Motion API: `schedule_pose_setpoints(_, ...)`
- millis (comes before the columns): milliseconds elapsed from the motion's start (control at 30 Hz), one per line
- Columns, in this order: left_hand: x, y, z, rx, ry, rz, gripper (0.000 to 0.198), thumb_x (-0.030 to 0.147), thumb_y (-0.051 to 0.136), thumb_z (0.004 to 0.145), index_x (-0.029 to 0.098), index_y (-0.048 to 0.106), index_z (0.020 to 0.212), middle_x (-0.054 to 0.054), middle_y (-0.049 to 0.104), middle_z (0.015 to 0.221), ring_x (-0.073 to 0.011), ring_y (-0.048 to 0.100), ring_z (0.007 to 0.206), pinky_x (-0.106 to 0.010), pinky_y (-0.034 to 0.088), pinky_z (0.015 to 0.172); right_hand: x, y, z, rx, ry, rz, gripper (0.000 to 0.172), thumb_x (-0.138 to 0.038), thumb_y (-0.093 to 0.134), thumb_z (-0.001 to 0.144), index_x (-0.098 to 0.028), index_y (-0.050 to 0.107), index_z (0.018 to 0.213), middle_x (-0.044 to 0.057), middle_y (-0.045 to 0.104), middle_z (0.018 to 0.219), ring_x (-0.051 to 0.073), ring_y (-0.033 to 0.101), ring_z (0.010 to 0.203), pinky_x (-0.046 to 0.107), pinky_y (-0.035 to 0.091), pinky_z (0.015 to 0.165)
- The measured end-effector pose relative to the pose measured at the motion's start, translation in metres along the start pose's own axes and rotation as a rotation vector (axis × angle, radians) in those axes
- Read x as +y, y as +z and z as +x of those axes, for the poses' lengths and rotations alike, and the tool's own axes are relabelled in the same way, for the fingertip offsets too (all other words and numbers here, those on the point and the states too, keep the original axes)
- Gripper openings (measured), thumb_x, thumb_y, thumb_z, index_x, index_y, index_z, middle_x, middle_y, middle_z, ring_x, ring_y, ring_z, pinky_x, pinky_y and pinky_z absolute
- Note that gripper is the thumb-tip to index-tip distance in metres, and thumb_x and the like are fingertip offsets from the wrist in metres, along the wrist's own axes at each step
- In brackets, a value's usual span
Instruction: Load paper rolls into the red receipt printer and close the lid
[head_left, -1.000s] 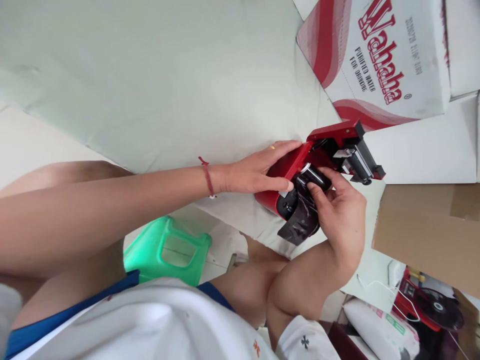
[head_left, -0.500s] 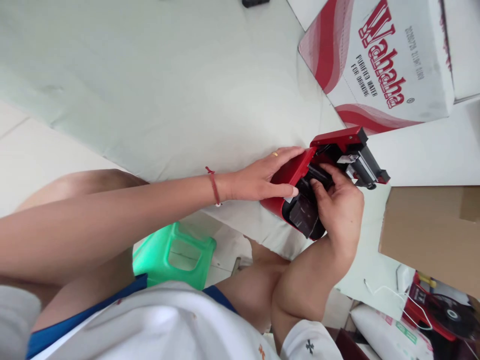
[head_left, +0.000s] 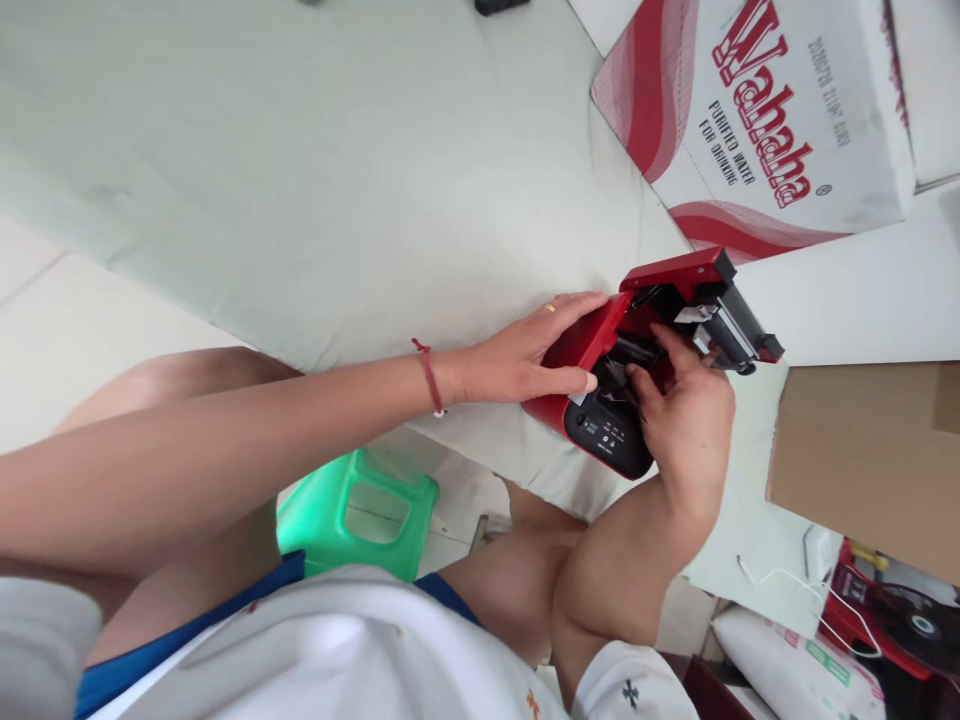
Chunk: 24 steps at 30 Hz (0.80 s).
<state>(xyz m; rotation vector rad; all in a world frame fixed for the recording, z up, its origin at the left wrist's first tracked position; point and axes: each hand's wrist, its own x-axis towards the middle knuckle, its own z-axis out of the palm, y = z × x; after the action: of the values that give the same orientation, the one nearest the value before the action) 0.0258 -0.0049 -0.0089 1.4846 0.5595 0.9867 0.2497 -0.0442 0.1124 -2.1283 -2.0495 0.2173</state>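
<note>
A red and black device (head_left: 611, 435) stands near the table edge, its hinged red lid (head_left: 671, 268) swung up. My left hand (head_left: 536, 360) is wrapped round its left side, thumb on the front rim and fingers over the red top. My right hand (head_left: 686, 420) reaches into the opening from the right, thumb and fingers bent beside a black roller (head_left: 636, 350). What its fingertips grip is too hidden to make out. Small white marks show on the black front panel.
A white and red carton (head_left: 757, 120) stands at the upper right, a brown cardboard box (head_left: 862, 450) at the right. Lower right are a white cable, a white bag (head_left: 795, 650) and another red machine. A green stool (head_left: 360, 520) is below the table (head_left: 337, 180).
The dark film or paper that covered the device's front panel has moved inward, and the panel's markings now show. My right hand has shifted slightly to the right; my left hand stays.
</note>
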Motion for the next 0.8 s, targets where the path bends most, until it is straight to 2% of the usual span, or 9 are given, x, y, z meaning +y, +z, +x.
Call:
schedule_pose_setpoints(100, -0.003, 0.0, -0.001, -0.001, 0.008, 0.006, 0.097, 0.059, 0.085, 0.096, 0.028, 0.047, 0.18, -0.018, 0.047, 0.189, -0.0421, 0.045, 0.177, -0.066, 0.033, 0.15, 0.003, 0.004, 0.006, -0.011, -0.031, -0.03, 0.052, -0.034, 0.067, 0.097, -0.028, 0.084, 0.146, 0.015, 0.087, 0.128, 0.036, 0.079, 0.1, 0.056, 0.064, 0.096)
schedule_pose_setpoints(167, -0.005, 0.001, -0.002, 0.006, 0.008, 0.005, 0.096, 0.059, 0.086, 0.096, 0.03, 0.048, 0.179, -0.017, 0.048, 0.188, -0.0416, 0.047, 0.177, -0.066, 0.034, 0.15, 0.004, 0.003, 0.007, -0.022, -0.03, -0.03, 0.048, -0.035, 0.066, 0.097, -0.026, 0.086, 0.14, 0.014, 0.087, 0.124, 0.034, 0.077, 0.095, 0.054, 0.063, 0.094)
schedule_pose_setpoints(267, -0.007, 0.002, -0.001, 0.009, -0.002, 0.01, 0.096, 0.059, 0.086, 0.095, 0.03, 0.048, 0.179, -0.018, 0.049, 0.187, -0.0424, 0.046, 0.177, -0.068, 0.034, 0.15, 0.003, -0.003, 0.006, -0.047, -0.007, 0.012, 0.049, -0.04, 0.065, 0.098, -0.021, 0.085, 0.139, 0.009, 0.081, 0.095, 0.03, 0.069, 0.076, 0.052, 0.061, 0.085)
schedule_pose_setpoints(333, -0.007, 0.003, 0.0, 0.006, -0.002, 0.019, 0.097, 0.06, 0.086, 0.094, 0.03, 0.048, 0.178, -0.018, 0.048, 0.188, -0.0428, 0.045, 0.178, -0.069, 0.033, 0.15, 0.004, -0.009, 0.003, -0.055, 0.007, 0.064, 0.047, -0.043, 0.066, 0.099, -0.02, 0.086, 0.136, 0.002, 0.068, 0.073, 0.027, 0.06, 0.065, 0.049, 0.059, 0.076)
schedule_pose_setpoints(400, -0.005, 0.004, 0.001, -0.002, -0.002, 0.031, 0.099, 0.062, 0.084, 0.094, 0.027, 0.046, 0.179, -0.019, 0.046, 0.19, -0.0429, 0.042, 0.179, -0.068, 0.032, 0.151, 0.006, -0.015, -0.001, -0.071, 0.031, 0.125, 0.046, -0.046, 0.069, 0.1, -0.021, 0.085, 0.135, -0.003, 0.059, 0.065, 0.025, 0.057, 0.06, 0.045, 0.057, 0.068)
schedule_pose_setpoints(500, -0.002, 0.005, 0.003, -0.01, -0.008, 0.046, 0.103, 0.063, 0.08, 0.095, 0.021, 0.042, 0.181, -0.023, 0.042, 0.191, -0.0436, 0.04, 0.181, -0.068, 0.03, 0.151, 0.014, -0.021, -0.008, -0.088, 0.088, 0.223, 0.052, -0.053, 0.075, 0.101, -0.024, 0.081, 0.144, 0.0, 0.069, 0.079, 0.024, 0.064, 0.067, 0.044, 0.059, 0.069)
schedule_pose_setpoints(600, -0.001, 0.006, 0.003, 0.001, -0.006, 0.043, 0.1, 0.059, 0.081, 0.094, 0.022, 0.043, 0.18, -0.022, 0.043, 0.191, -0.0439, 0.04, 0.181, -0.069, 0.03, 0.151, 0.017, -0.018, -0.011, -0.067, 0.132, 0.291, 0.056, -0.055, 0.077, 0.101, -0.025, 0.08, 0.148, 0.004, 0.075, 0.095, 0.024, 0.068, 0.074, 0.046, 0.062, 0.074)
schedule_pose_setpoints(700, -0.002, 0.007, 0.002, 0.011, -0.005, 0.029, 0.098, 0.057, 0.083, 0.093, 0.026, 0.046, 0.178, -0.02, 0.045, 0.191, -0.0443, 0.04, 0.181, -0.07, 0.031, 0.15, 0.013, -0.007, -0.008, -0.005, 0.122, 0.233, 0.055, -0.052, 0.073, 0.101, -0.024, 0.083, 0.147, 0.002, 0.074, 0.085, 0.026, 0.067, 0.074, 0.048, 0.063, 0.08)
schedule_pose_setpoints(800, -0.003, 0.006, 0.001, 0.012, -0.001, 0.023, 0.098, 0.057, 0.083, 0.093, 0.023, 0.047, 0.178, -0.022, 0.046, 0.189, -0.0447, 0.043, 0.179, -0.069, 0.032, 0.15, 0.006, 0.002, -0.005, 0.073, 0.052, 0.142, 0.051, -0.049, 0.071, 0.1, -0.021, 0.088, 0.138, 0.011, 0.085, 0.107, 0.027, 0.073, 0.082, 0.053, 0.065, 0.092)
